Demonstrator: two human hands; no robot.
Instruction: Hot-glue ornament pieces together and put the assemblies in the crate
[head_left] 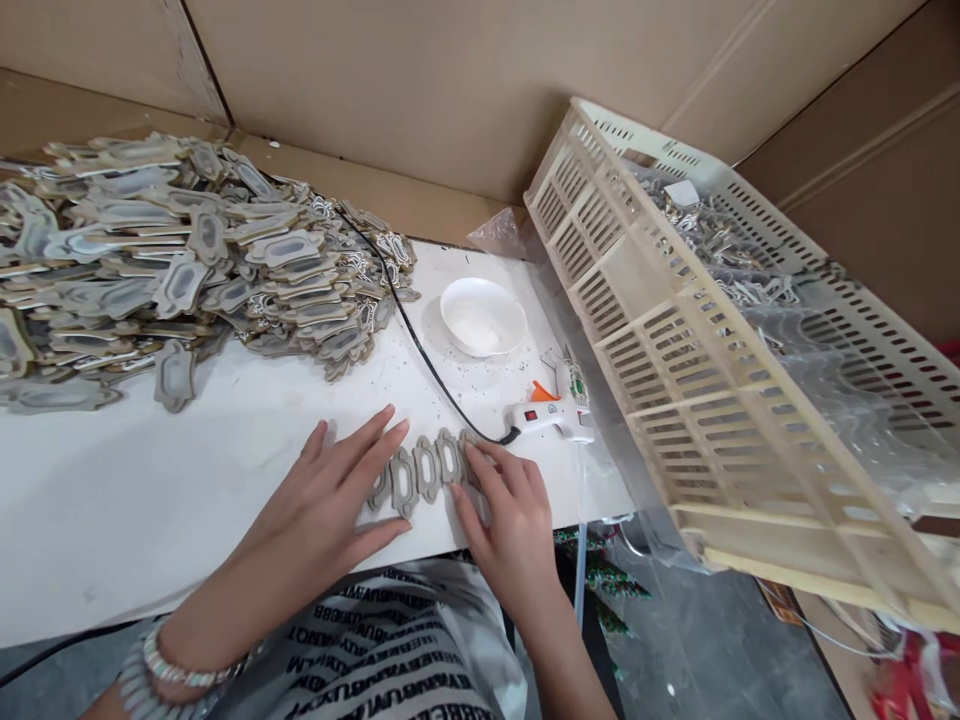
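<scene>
Printed fabric (375, 645) with dark lettering is seen nearest the camera, and beaded bracelets (178, 672) are worn at the left wrist. On the white tabletop (247, 460), a row of small grey frames (427, 470) is laid side by side near the front edge, between the two hands. The left hand (330, 500) is held wide, its thumb and fingers spread around the left end of the row. By the right hand (517, 515), the frame at the right end is touched with thumb and forefinger set a little apart; whether it is gripped cannot be told. Just beyond, a white glue gun (544, 415) is laid, its black cord (411, 328) led back toward a large heap of similar frames (187, 260). Beside the cord, a white bowl (480, 325) is placed. At the right, a slatted crate (611, 250) is loaded with plastic-wrapped pieces (720, 245).
</scene>
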